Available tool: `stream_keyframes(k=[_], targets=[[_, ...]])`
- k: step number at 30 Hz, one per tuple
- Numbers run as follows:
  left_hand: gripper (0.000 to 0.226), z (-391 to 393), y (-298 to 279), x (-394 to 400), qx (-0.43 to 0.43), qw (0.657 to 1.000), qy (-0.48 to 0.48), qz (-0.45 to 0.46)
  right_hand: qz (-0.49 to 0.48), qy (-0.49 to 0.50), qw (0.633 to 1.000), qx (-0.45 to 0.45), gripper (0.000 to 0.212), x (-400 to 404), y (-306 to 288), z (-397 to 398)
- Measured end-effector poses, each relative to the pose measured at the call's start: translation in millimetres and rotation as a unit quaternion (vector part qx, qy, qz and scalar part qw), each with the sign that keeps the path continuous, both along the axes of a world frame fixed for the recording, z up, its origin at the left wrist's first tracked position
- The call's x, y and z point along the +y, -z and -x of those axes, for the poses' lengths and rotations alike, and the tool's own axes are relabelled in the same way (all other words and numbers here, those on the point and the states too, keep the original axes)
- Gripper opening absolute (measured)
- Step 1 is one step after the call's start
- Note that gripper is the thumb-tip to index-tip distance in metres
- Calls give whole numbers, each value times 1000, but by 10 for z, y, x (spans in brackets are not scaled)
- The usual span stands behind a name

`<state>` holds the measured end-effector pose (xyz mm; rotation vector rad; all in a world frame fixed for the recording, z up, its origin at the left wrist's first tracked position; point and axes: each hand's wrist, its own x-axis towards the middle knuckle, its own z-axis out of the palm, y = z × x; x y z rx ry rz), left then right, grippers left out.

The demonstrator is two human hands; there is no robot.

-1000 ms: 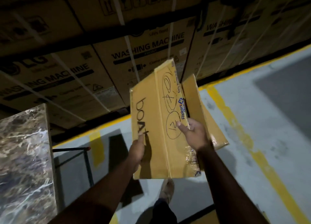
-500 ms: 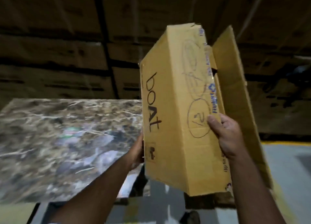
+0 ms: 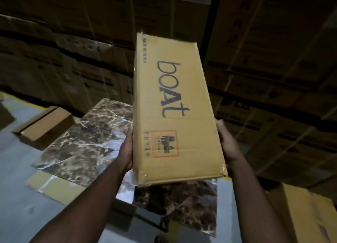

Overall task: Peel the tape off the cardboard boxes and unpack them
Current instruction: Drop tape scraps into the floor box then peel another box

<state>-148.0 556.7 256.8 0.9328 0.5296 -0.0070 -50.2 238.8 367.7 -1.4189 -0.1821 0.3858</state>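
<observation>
Forearms reach up from below, the left hand [image 3: 127, 149] and right hand [image 3: 227, 144] pressing opposite sides of a long tan cardboard box printed "boAt" [image 3: 175, 111], held in the air above a brown marble-patterned tabletop [image 3: 85, 142]. Finger positions are mostly hidden. Beyond, dim stacked cartons [image 3: 273, 78] fill the background.

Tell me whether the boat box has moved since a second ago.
Yes. The boat box has swung left, from over the floor to above the marble table, printed face now toward the camera.
</observation>
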Motion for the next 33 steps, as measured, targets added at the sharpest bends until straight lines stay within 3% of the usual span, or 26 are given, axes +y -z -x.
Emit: stream_keyframes(k=[2, 4, 6, 8, 11, 15, 17, 18, 20, 23, 25, 26, 29, 33], targets=[[91, 2, -184, 171, 43, 995, -64, -68, 8, -55, 995, 81, 74, 142, 132, -88], [81, -18, -325, 334, 84, 977, -130, -146, 46, -119, 987, 99, 79, 365, 218, -173], [77, -82, -467, 506, 103, 960, -142, -220, 75, -144, 982, 96, 74, 573, 347, -276], [87, -195, -617, 622, 107, 943, -134, -286, 57, -132, 981, 129, 67, 730, 583, -379], [87, -377, -837, 812, 126, 906, -109, -389, -4, -94, 979, 180, 89, 967, 953, -427], [94, -611, -1006, 916, 166, 838, -37, -518, -32, -58, 972, 226, 85, 1350, 1341, -220], [79, -715, -921, 917, 177, 813, 14, -555, -33, -35, 963, 267, 81, 1512, 1403, -140], [71, -737, -849, 926, 186, 801, 49, -567, -28, -45, 963, 265, 82, 1576, 1446, -135], [79, -766, -653, 1009, 199, 777, 100, -588, -3, -53, 967, 249, 88, 1706, 1484, -118], [85, -708, -371, 1232, 176, 795, 104, -571, 78, -29, 974, 211, 106, 1939, 1376, 8], [72, -611, -276, 1326, 107, 818, 82, -559, 134, 6, 978, 157, 95, 2130, 1256, 175], [66, -564, -238, 1362, 64, 811, 71, -577, 144, 44, 979, 139, 85, 2225, 1193, 266], [70, -415, -275, 1478, -60, 717, 159, -676, 167, 198, 961, 92, 59, 2439, 1125, 588], [89, -278, -330, 1547, -286, 520, 363, -718, 145, 265, 951, 64, 40, 2476, 1080, 1181]])
